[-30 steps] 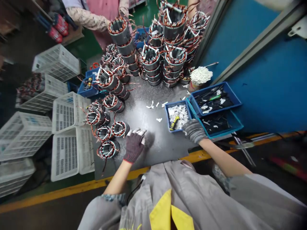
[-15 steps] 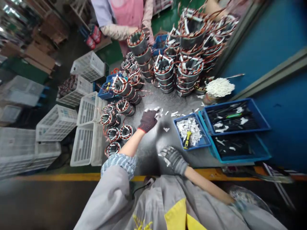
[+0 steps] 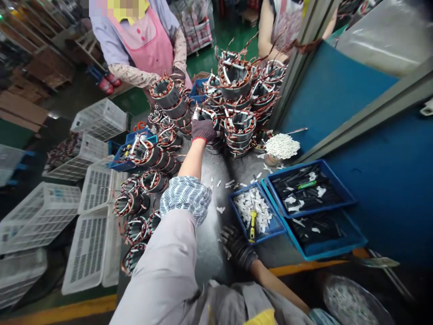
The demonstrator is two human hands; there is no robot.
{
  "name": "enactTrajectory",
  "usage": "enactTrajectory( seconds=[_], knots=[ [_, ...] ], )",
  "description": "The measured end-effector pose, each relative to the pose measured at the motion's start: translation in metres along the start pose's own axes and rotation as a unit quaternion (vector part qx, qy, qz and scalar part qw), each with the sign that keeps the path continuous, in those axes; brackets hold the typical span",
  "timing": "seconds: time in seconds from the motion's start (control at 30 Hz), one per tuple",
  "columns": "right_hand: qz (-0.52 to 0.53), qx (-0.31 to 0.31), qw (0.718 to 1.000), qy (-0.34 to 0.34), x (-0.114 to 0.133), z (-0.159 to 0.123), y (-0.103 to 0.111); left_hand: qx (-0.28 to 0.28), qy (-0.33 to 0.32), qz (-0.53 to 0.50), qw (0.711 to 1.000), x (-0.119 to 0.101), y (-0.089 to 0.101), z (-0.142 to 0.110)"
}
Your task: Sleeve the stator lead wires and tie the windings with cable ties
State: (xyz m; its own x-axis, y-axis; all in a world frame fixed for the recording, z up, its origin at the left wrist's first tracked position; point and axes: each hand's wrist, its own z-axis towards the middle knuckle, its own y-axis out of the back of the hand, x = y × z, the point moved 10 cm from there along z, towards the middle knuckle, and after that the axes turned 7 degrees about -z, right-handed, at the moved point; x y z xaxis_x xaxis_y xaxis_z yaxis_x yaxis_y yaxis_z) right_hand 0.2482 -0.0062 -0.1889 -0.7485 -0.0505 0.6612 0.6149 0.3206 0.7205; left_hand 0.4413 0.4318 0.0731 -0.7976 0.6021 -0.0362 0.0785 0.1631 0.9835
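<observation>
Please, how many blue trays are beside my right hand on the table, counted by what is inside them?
Blue tray with white pieces: 1
Blue trays with dark pieces: 2
Total: 3

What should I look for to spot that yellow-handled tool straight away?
On the dark bench, find the small blue tray heaped with white slips, right beside the person's gloved left hand. The yellow-handled tool sits among those slips, and its handle is the only bright yellow thing in that tray.
</observation>
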Motion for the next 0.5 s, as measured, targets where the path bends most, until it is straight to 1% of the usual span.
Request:
enactTrajectory(
  seconds=[0.07, 0.13, 0.23, 0.37, 0.5],
  knots=[
    [0.008, 0.014, 1.000, 0.002, 0.000, 0.001, 0.001, 0.029, 0.009, 0.019, 0.999, 0.003, -0.003, 0.006],
    [0.011, 0.025, 1.000, 0.000, 0.000, 0.001, 0.006, 0.039, 0.011, 0.024, 0.999, 0.005, -0.001, 0.004],
    [0.018, 0.031, 0.999, -0.003, 0.002, 0.003, 0.016, 0.033, 0.007, 0.033, 0.999, 0.002, 0.002, -0.014],
    [0.021, 0.035, 0.999, -0.008, 0.005, 0.004, 0.024, 0.032, 0.009, 0.036, 0.999, -0.003, -0.003, -0.060],
    [-0.017, 0.012, 1.000, -0.015, 0.004, 0.008, 0.028, 0.038, 0.038, 0.030, 0.998, 0.005, -0.014, -0.121]
  ],
)
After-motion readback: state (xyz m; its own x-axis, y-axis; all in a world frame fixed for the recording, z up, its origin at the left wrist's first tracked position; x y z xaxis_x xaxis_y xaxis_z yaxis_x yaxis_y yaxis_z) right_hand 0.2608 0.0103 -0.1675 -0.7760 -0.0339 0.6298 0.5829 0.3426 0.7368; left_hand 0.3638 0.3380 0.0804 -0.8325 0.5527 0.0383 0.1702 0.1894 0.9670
